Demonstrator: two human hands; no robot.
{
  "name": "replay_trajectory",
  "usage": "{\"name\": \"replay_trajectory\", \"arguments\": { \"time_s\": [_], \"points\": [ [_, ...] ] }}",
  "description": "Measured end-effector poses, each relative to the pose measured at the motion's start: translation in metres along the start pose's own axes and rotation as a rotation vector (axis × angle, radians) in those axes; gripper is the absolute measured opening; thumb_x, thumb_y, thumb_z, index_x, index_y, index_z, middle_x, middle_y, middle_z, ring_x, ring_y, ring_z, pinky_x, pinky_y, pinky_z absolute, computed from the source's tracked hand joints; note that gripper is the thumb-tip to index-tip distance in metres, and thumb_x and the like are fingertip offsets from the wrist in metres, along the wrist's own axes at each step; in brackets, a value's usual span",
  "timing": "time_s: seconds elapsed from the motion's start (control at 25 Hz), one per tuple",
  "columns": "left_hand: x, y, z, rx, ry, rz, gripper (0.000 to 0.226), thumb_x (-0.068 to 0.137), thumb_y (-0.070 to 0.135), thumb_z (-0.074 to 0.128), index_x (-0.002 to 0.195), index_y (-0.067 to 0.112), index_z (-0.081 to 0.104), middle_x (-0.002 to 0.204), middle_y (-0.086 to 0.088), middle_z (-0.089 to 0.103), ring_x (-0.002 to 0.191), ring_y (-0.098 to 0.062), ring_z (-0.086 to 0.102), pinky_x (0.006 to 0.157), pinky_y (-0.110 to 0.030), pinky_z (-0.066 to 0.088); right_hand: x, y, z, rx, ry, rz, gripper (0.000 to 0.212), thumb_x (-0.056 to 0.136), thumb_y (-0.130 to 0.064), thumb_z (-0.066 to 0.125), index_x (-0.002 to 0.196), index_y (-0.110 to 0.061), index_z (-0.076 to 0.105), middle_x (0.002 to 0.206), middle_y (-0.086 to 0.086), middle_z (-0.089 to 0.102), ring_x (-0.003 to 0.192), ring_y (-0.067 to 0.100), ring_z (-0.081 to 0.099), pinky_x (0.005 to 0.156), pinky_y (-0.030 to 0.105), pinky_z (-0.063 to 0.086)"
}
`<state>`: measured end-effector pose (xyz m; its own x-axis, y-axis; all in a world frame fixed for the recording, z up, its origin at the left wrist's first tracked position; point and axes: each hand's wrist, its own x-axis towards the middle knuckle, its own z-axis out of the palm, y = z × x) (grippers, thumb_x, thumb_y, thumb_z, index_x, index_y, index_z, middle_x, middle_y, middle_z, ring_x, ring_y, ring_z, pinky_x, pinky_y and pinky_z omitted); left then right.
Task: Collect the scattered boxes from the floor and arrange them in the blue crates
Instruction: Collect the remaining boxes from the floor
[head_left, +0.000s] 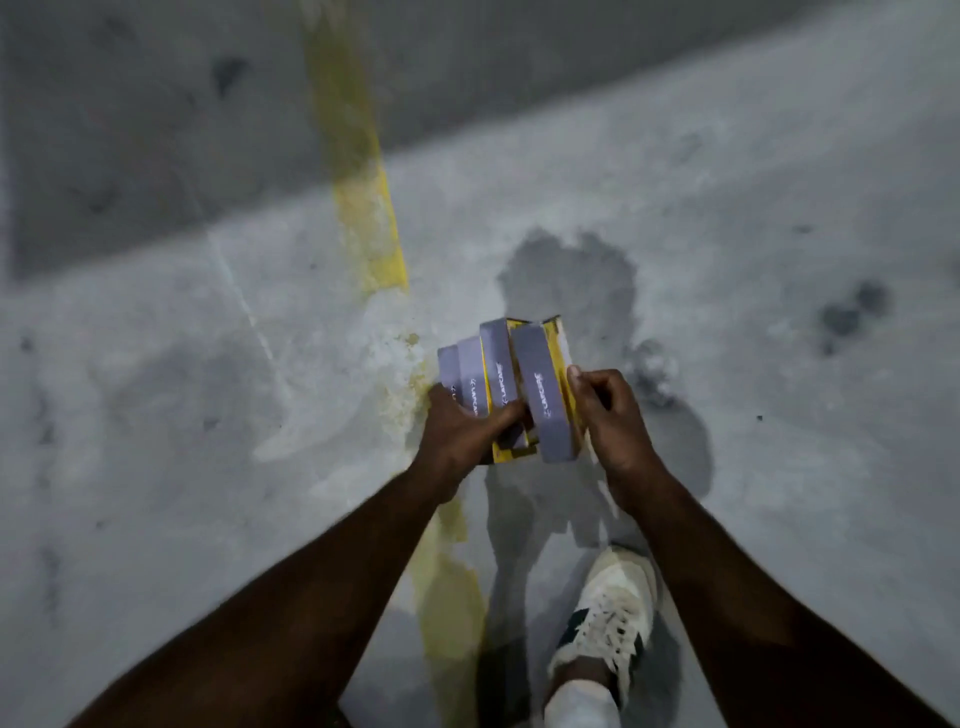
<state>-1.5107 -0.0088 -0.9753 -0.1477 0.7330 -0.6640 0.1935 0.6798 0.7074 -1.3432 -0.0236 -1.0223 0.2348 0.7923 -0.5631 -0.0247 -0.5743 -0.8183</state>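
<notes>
Boxes (511, 387): a fanned bundle of about four slim cartons, grey faces with white lettering, yellow edges; held on edge between the two hands, above the floor, none lying on it in view.
Handling (judged): look light and stiff, thin card; smooth faces likely to slide against one another, so the fan could splay or shed a carton if squeezed unevenly. Corners probably crush under hard pinching.
Where to hold (judged): press the flat outer faces from both sides, near mid-length, thumbs over the top edges to keep the stack square.
Left hand (460, 428): fingers curled round the near-left side of the bundle, thumb across the top edges of the inner cartons; grips them.
Right hand (610, 415): fingers curled, thumb tip on the outermost carton's right face; pinches that carton against the rest.
Outermost carton (545, 392): tilted slightly away from its neighbours, not yet flush.
Floor (208, 364): grey concrete beneath the hands, stained.
Yellow line (363, 197): painted stripe running away ahead-left of the left hand.
Shoe (605, 618): white trainer below the right forearm.
Blue crates: not in view.
</notes>
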Motion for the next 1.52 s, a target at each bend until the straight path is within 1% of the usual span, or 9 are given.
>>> {"name": "replay_trajectory", "arguments": {
  "time_s": [0.16, 0.28, 0.36, 0.56, 0.72, 0.84, 1.0, 1.24, 1.52],
  "points": [
    [-0.078, 0.087, -0.008, -0.039, -0.120, 0.081, 0.046, 0.077, 0.013, 0.085, 0.106, 0.013, 0.049, 0.095, 0.002, 0.072, 0.077, 0.000, 0.071, 0.060, -0.022, 0.057, -0.043, -0.114, -0.032, 0.089, 0.063, 0.006, 0.078, 0.066, -0.079, 0.065, 0.126, -0.030, 0.051, 0.127, 0.001, 0.055, 0.113, 0.016, 0.061, 0.101, 0.042, 0.050],
    [-0.139, 0.164, -0.012, -0.059, -0.260, 0.129, 0.069, 0.071, 0.027, 0.089, 0.123, 0.012, 0.045, 0.116, -0.006, 0.068, 0.099, -0.014, 0.072, 0.068, -0.039, 0.062, -0.095, -0.207, -0.072, 0.166, 0.023, -0.067, 0.060, 0.080, -0.072, 0.058, 0.123, -0.029, 0.060, 0.117, -0.004, 0.070, 0.104, 0.015, 0.069, 0.090, 0.041, 0.056],
    [-0.182, 0.228, -0.016, -0.089, -0.304, 0.155, 0.067, 0.069, 0.034, 0.087, 0.119, 0.014, 0.046, 0.111, 0.001, 0.068, 0.093, -0.010, 0.071, 0.065, -0.039, 0.060, -0.135, -0.263, -0.105, 0.250, 0.021, -0.054, 0.060, 0.081, -0.072, 0.057, 0.121, -0.027, 0.062, 0.115, -0.001, 0.072, 0.104, 0.020, 0.070, 0.086, 0.043, 0.057],
    [-0.289, 0.384, -0.020, -0.156, -0.439, 0.178, 0.048, 0.064, 0.048, 0.084, 0.092, 0.019, 0.058, 0.093, 0.003, 0.064, 0.081, -0.008, 0.063, 0.072, -0.028, 0.047, -0.236, -0.388, -0.184, 0.461, -0.064, -0.026, 0.059, 0.093, -0.060, 0.045, 0.135, -0.021, 0.058, 0.130, 0.006, 0.066, 0.122, 0.027, 0.061, 0.103, 0.050, 0.048],
    [-0.392, 0.475, -0.007, -0.130, -0.694, 0.183, 0.052, 0.072, 0.043, 0.080, 0.116, 0.018, 0.068, 0.113, -0.010, 0.073, 0.099, -0.025, 0.072, 0.081, -0.036, 0.058, -0.329, -0.487, -0.244, 0.454, -0.013, -0.219, 0.062, 0.089, -0.058, 0.048, 0.135, -0.018, 0.056, 0.129, 0.003, 0.067, 0.118, 0.019, 0.064, 0.090, 0.035, 0.056],
    [-0.446, 0.516, 0.008, -0.111, -0.850, 0.178, 0.053, 0.080, 0.042, 0.066, 0.127, 0.018, 0.061, 0.120, -0.010, 0.072, 0.103, -0.022, 0.072, 0.083, -0.034, 0.059, -0.376, -0.541, -0.282, 0.366, 0.014, -0.278, 0.070, 0.082, -0.072, 0.053, 0.136, -0.027, 0.052, 0.130, -0.005, 0.066, 0.119, 0.015, 0.063, 0.096, 0.042, 0.051],
    [-0.498, 0.570, 0.043, -0.115, -0.938, 0.165, 0.057, 0.077, 0.047, 0.065, 0.128, 0.021, 0.063, 0.119, -0.007, 0.072, 0.101, -0.023, 0.073, 0.080, -0.036, 0.060, -0.416, -0.587, -0.334, 0.400, 0.108, -0.371, 0.063, 0.083, -0.061, 0.049, 0.137, -0.028, 0.052, 0.130, -0.007, 0.066, 0.117, 0.012, 0.064, 0.091, 0.035, 0.051],
    [-0.518, 0.633, 0.106, -0.002, -1.113, 0.227, 0.056, 0.082, 0.047, 0.073, 0.128, 0.016, 0.064, 0.119, -0.013, 0.072, 0.104, -0.031, 0.071, 0.093, -0.050, 0.055, -0.442, -0.601, -0.379, 0.526, 0.304, -0.424, 0.059, 0.090, -0.059, 0.046, 0.135, -0.024, 0.055, 0.130, 0.001, 0.066, 0.121, 0.022, 0.062, 0.104, 0.050, 0.047],
    [-0.547, 0.679, 0.204, 0.295, -1.707, 0.320, 0.084, 0.067, 0.042, 0.088, 0.138, 0.014, 0.053, 0.136, -0.013, 0.062, 0.120, -0.028, 0.063, 0.096, -0.039, 0.053, -0.485, -0.598, -0.438, 0.707, 0.609, -0.490, 0.048, 0.101, -0.056, 0.033, 0.136, -0.033, 0.056, 0.132, 0.001, 0.065, 0.122, 0.024, 0.062, 0.104, 0.051, 0.044]
  ]
}}
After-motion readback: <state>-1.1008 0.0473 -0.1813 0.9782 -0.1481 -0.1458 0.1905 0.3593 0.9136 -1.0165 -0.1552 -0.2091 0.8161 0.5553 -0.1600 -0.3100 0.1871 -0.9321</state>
